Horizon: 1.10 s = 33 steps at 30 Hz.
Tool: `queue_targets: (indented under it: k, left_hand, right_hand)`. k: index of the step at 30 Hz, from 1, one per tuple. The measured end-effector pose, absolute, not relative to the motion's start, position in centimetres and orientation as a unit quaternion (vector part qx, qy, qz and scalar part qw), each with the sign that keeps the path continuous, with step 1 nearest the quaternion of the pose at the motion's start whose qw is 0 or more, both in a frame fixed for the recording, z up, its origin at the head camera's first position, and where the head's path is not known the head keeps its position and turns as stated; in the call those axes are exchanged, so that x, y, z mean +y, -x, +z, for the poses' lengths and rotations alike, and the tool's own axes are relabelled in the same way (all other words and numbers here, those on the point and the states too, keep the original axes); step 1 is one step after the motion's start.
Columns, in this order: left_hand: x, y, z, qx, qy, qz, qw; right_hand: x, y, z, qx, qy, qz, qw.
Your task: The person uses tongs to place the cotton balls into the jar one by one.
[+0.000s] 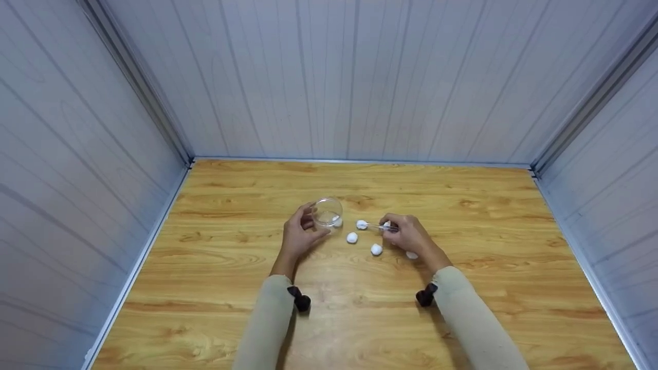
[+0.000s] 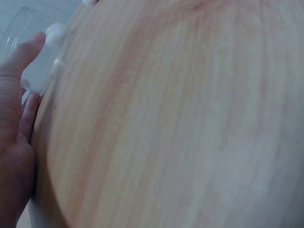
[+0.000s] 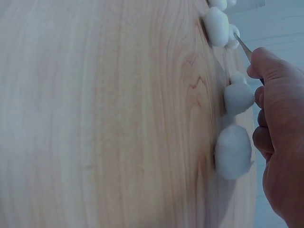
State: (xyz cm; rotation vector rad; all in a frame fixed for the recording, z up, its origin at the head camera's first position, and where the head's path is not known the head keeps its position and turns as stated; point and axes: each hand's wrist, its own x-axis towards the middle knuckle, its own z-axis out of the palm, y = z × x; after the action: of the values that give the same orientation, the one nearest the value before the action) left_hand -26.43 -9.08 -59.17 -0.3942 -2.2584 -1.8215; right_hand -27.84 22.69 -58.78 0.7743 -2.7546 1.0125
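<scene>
My left hand holds a clear round container, thumb and fingers on either side of it. White cotton shows at the container's lower right; I cannot tell if it all lies inside. In the left wrist view a cotton ball appears just past the thumb. My right hand pinches a slim pair of tweezers pointing left. At their tips is a cotton ball, also visible at the tips in the right wrist view.
Nearby on the wooden table lie more cotton balls: one in front of the tweezers, another closer to me, and one partly under the right wrist. Another sits behind the right fingers. Pale panel walls enclose the table.
</scene>
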Motion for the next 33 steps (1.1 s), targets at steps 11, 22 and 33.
queue_targets:
  k: [11, 22, 33]
  left_hand:
    - [-9.2, 26.5, -59.3, -0.760, 0.135, -0.628, 0.103]
    - [-9.1, 26.7, -59.7, -0.759, 0.145, -0.624, 0.116]
    - [-9.2, 27.9, -61.8, -0.770, 0.124, -0.615, 0.113]
  right_hand:
    - [22.7, 27.8, -57.9, -0.903, -0.253, 0.343, 0.059]
    - [22.5, 28.2, -56.7, -0.899, -0.232, 0.367, 0.049]
    - [22.6, 28.7, -55.0, -0.891, -0.248, 0.370, 0.083]
